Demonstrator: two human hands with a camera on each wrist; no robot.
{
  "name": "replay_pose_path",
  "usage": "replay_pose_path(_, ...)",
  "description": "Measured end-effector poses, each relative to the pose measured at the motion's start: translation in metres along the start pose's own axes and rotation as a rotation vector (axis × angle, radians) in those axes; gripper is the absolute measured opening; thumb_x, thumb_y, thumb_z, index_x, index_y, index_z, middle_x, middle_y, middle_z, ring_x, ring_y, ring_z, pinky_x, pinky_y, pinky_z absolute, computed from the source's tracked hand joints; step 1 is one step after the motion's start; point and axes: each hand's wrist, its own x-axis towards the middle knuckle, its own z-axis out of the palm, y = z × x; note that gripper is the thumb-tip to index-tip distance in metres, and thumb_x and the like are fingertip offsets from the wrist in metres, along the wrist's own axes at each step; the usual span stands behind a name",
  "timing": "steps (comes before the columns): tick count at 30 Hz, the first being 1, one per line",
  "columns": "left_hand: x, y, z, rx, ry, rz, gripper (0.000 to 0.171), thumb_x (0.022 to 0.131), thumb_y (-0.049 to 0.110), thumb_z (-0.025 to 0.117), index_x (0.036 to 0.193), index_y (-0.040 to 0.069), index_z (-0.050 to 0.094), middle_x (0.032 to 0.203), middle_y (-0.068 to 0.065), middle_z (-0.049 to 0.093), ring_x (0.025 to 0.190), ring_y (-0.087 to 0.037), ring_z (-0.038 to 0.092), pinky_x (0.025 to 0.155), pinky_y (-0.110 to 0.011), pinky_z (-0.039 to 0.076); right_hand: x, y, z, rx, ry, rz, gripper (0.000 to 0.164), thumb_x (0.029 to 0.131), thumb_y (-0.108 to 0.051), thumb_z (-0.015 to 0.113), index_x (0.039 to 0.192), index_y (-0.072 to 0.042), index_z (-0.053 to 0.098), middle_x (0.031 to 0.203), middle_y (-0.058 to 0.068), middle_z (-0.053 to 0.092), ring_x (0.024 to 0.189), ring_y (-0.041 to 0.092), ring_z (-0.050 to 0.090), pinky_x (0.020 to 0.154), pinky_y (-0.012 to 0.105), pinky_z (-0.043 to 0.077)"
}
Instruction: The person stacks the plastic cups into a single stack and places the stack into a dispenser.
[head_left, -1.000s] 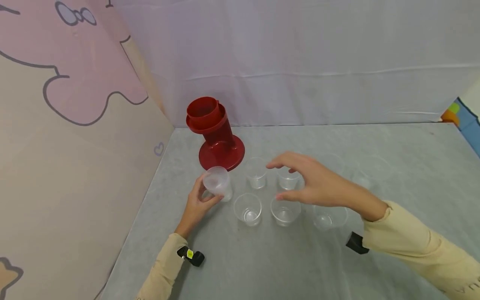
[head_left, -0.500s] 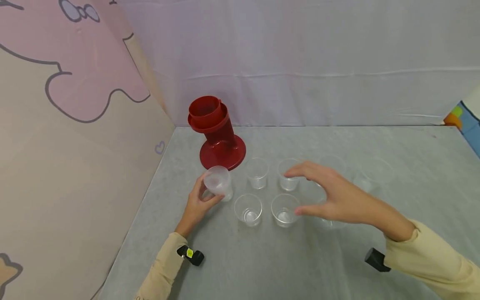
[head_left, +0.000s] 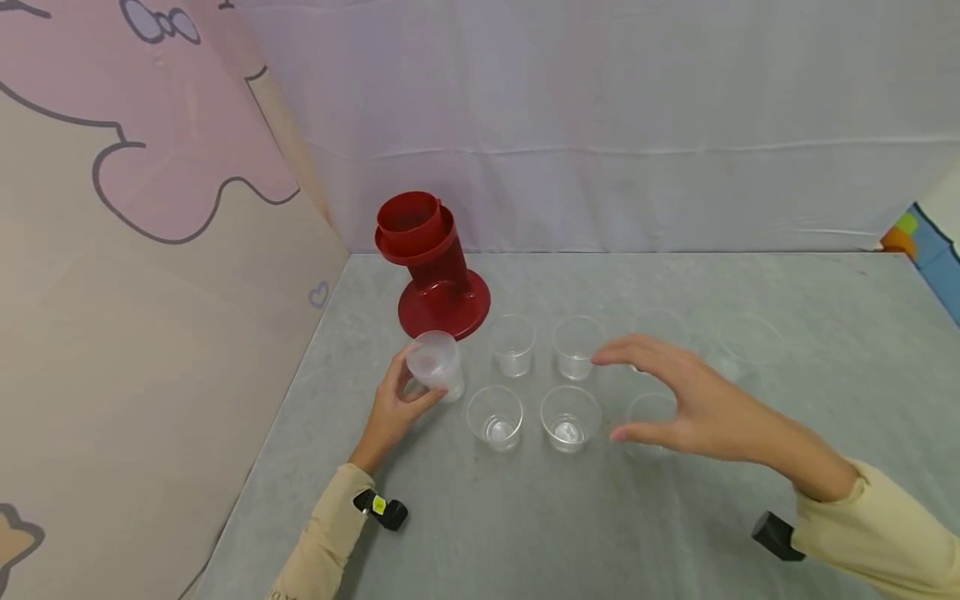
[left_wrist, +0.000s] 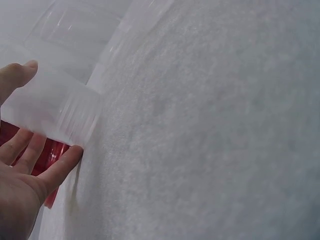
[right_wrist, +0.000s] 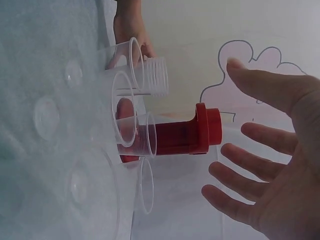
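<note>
On the left of the table, my left hand [head_left: 393, 412] grips a stack of clear plastic cups [head_left: 437, 367], thumb on one side and fingers on the other. The left wrist view shows the same stack [left_wrist: 55, 100] with its nested rims. My right hand [head_left: 690, 408] hovers above the right part of the cup rows, thumb and fingers spread apart, holding nothing. Single upright cups stand between the hands, among them a front cup [head_left: 497, 421] and a back cup [head_left: 513, 346]. Another cup [head_left: 648, 408] is partly hidden under my right hand.
A red stand [head_left: 442, 292] with a round base and a tube-like top rises behind the stack. Faint clear cups [head_left: 750, 337] stand at the right of the back row. A patterned wall [head_left: 165, 333] borders the left side, a white sheet [head_left: 600, 125] the back.
My right hand has moved right and nearer to me, from over the middle cups, uncovering them. My left hand stays in place with the stack.
</note>
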Motion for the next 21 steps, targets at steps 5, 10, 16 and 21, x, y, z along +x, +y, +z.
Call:
replay_pose_path(5,0.0,-0.001,0.0,-0.009,0.002,-0.006,0.076,0.079,0.001,0.074,0.143,0.009,0.033,0.139,-0.013,0.043,0.126,-0.034,0.042,0.091,-0.058,0.043,-0.009,0.004,-0.001,-0.021,-0.004,0.027,0.069,0.071,-0.031,0.084,0.13,-0.023,0.05,0.129,-0.011,0.051,0.118,0.007,0.047,0.094,0.023,0.04)
replay_pose_path(10,0.0,-0.001,0.0,-0.007,0.002,0.004,0.075,0.08,0.001,0.074,0.143,0.007,0.033,0.138,-0.015,0.043,0.126,-0.036,0.042,0.09,-0.059,0.043,-0.018,0.01,-0.001,-0.044,-0.005,0.021,0.07,0.069,-0.031,0.085,0.13,-0.024,0.05,0.128,-0.011,0.051,0.121,0.008,0.045,0.097,0.013,0.032)
replay_pose_path(16,0.0,-0.001,0.0,-0.009,0.008,0.009,0.076,0.079,0.0,0.074,0.143,0.007,0.033,0.137,-0.014,0.044,0.125,-0.034,0.043,0.091,-0.058,0.043,-0.027,0.018,0.002,-0.103,-0.02,0.025,0.07,0.069,-0.032,0.085,0.129,-0.021,0.052,0.128,-0.009,0.051,0.118,0.012,0.047,0.096,0.014,0.033)
replay_pose_path(21,0.0,-0.002,0.0,-0.014,0.007,0.013,0.076,0.079,0.0,0.074,0.143,0.008,0.034,0.136,-0.014,0.045,0.124,-0.032,0.044,0.092,-0.057,0.043,-0.037,0.025,0.006,-0.139,-0.025,0.041,0.07,0.069,-0.037,0.084,0.129,-0.017,0.053,0.127,-0.007,0.051,0.116,0.014,0.049,0.094,0.013,0.034)
